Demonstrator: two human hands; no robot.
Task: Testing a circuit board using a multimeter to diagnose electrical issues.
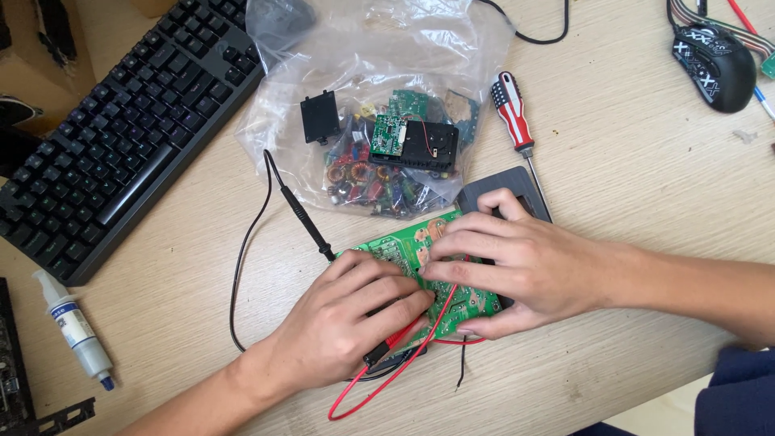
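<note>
The green circuit board lies on the desk just below the clear bag of parts; the left hand presses flat on the board's lower-left part over a red lead, fingers loosely curled; the right hand clasps the board's right edge; steady, even pressure should keep it from sliding.

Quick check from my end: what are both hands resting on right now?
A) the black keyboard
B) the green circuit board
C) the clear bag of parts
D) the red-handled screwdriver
B: the left hand and right hand both lie on the green circuit board, apart from the other three.
</note>
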